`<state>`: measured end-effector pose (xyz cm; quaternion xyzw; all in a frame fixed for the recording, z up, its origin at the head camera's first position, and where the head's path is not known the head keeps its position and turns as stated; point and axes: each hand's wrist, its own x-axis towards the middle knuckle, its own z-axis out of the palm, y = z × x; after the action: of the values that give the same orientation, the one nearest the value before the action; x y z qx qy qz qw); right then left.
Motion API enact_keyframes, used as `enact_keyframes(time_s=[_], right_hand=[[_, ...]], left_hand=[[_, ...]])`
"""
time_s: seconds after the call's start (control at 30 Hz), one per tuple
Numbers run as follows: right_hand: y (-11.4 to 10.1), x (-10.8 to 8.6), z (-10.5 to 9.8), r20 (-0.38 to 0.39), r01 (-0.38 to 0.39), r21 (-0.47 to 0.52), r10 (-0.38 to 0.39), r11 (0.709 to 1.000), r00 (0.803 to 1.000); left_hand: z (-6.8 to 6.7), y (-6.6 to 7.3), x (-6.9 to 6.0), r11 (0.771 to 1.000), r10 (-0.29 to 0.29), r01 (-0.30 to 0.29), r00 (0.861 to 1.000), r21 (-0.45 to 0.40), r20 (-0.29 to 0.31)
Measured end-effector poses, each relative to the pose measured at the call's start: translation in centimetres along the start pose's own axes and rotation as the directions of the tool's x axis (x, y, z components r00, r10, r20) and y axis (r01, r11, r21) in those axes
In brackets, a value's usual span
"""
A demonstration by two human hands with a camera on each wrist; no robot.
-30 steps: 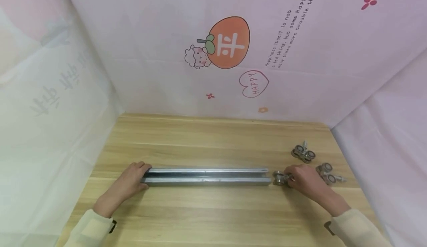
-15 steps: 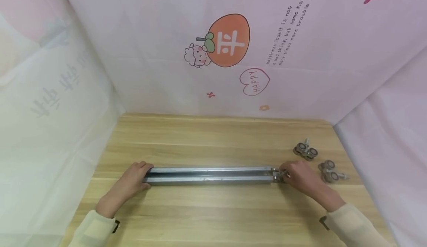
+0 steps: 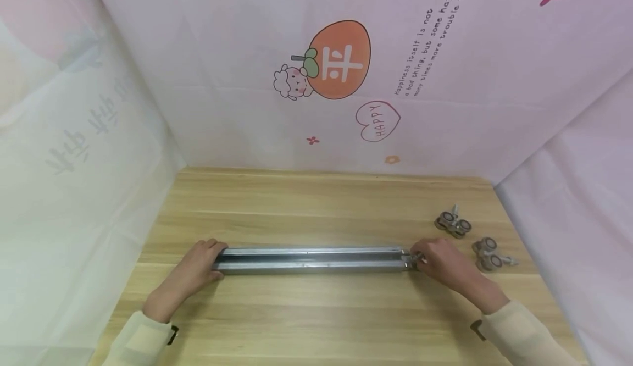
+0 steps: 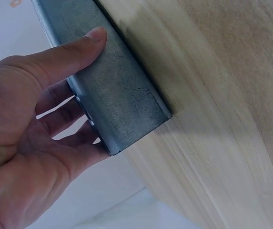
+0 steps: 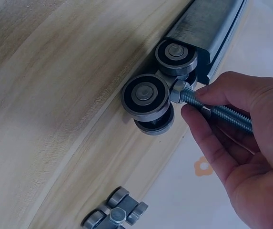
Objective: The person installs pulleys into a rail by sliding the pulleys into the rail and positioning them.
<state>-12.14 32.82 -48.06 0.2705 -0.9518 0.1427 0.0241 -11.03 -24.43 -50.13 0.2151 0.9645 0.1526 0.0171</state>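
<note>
Trolley [image 5: 156, 91] at the right end of the rail [image 3: 306, 266]
Your right hand [image 3: 445, 261] pinches its bolt [image 5: 190, 97], jutting crosswise to the rail's left-to-right axis; your left hand [image 3: 194, 264] grips the other end.

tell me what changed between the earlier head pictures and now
The right hand moved its roller leftward, closing the gap to the right end of the metal rail. Nothing was taken up or let go. The left hand still holds the rail's left end, and two other rollers lie in place.
</note>
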Motion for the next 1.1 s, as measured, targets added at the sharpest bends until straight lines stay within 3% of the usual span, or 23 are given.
enact_keyframes(time_s=[0.37, 0.77, 1.1], right_hand=[[-0.3, 0.4, -0.2, 0.010, 0.037, 0.007, -0.037, 0.999, 0.999], [-1.1, 0.9, -0.8, 0.062, 0.089, 0.057, -0.093, 0.994, 0.994], [-1.3, 1.5, -0.8, 0.099, 0.056, 0.065, -0.062, 0.996, 0.993]], left_hand=[[-0.3, 0.2, -0.2, 1.000, -0.026, 0.026, 1.000, -0.002, 0.009], [-0.1, 0.2, -0.1, 1.000, -0.016, 0.016, 1.000, -0.006, 0.003], [-0.2, 0.3, 0.0, 1.000, -0.022, 0.022, 1.000, -0.002, 0.001]])
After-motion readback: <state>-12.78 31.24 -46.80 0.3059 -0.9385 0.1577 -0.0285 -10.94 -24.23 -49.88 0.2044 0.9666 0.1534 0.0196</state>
